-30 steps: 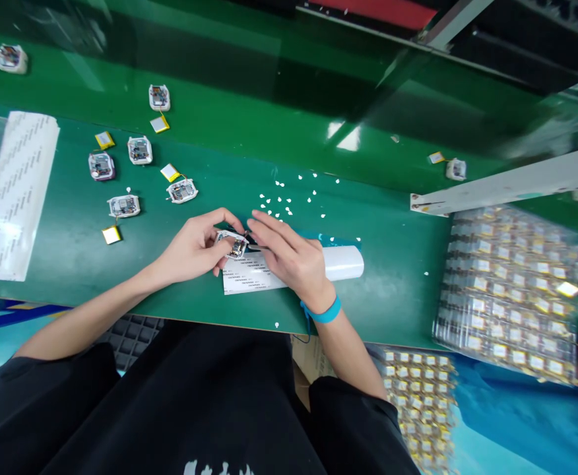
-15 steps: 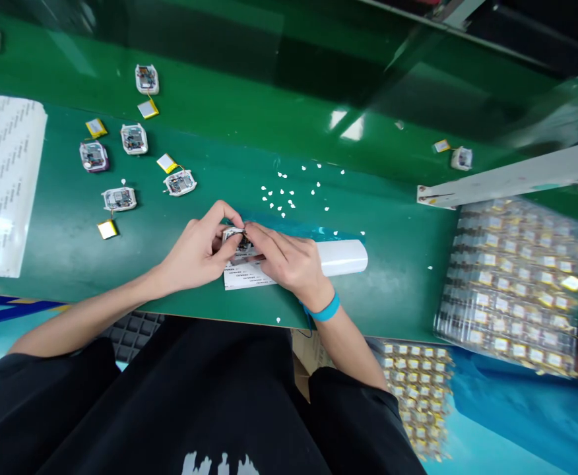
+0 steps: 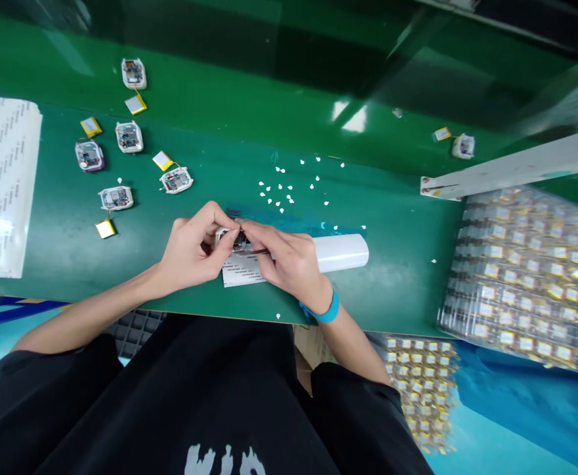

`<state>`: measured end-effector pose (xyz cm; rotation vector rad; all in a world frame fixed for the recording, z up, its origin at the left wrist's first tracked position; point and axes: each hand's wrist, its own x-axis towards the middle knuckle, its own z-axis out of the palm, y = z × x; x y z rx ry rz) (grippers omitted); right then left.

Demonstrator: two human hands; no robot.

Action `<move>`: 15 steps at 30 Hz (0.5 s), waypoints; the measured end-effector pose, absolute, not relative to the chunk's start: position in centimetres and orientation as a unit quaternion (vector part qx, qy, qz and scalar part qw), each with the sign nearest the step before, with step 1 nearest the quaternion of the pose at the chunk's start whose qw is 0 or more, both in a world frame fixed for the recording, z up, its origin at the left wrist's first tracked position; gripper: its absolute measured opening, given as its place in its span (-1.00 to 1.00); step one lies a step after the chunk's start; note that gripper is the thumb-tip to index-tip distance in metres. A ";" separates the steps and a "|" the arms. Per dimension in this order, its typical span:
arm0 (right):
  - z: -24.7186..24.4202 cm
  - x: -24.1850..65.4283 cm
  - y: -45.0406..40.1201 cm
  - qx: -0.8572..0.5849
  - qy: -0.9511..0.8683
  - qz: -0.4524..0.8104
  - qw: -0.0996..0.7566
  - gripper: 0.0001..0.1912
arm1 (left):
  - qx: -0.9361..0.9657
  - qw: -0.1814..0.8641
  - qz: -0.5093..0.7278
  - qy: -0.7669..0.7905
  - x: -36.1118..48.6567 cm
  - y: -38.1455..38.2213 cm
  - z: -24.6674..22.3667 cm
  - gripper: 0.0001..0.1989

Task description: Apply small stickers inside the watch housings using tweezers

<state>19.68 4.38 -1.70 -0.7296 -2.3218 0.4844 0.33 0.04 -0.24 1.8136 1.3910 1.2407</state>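
Observation:
My left hand (image 3: pixel 197 244) is closed on a small white device housing (image 3: pixel 218 236) with a circuit board inside, gripping it between thumb and fingers. My right hand (image 3: pixel 286 257) meets it from the right, index fingertip at the top of the housing near the left fingertips. A thin metal tool, apparently tweezers (image 3: pixel 253 252), sticks out from under the right fingers toward the housing; most of it is hidden. Beneath the hands lies a printed white sheet (image 3: pixel 244 274), with a white roll (image 3: pixel 343 253) beside the right hand. Fingers hide much of the board.
Several open white housings (image 3: pixel 129 136) with wired yellow-edged batteries (image 3: pixel 105 229) lie on the left. Small white round stickers (image 3: pixel 280 187) are scattered beyond the hands. A printed sheet (image 3: pixel 4 191) lies far left. Stacked clear trays (image 3: pixel 521 277) stand right, below a white bar (image 3: pixel 511 168).
The view has shifted slightly. My fingers stay at the housing with small adjustments; the right fingers have tilted, and the thin metal tool shows more clearly beneath them.

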 end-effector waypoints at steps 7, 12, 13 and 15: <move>-0.8 18.3 4.3 -0.377 -0.683 0.518 0.350 -0.69 | 0.682 0.272 0.480 0.480 0.3 0.1 -0.2 -0.87; -1.2 17.8 4.6 -0.382 -0.590 0.625 0.340 -0.58 | 0.678 0.296 0.462 0.489 0.3 0.1 -0.6 -0.89; -1.3 17.9 4.6 -0.383 -0.589 0.624 0.342 -0.57 | 0.677 0.296 0.458 0.495 0.2 0.1 -0.7 -0.88; -1.2 18.2 4.9 -0.386 -0.614 0.591 0.352 -0.57 | 0.682 0.287 0.447 0.502 0.2 0.1 -0.7 -0.87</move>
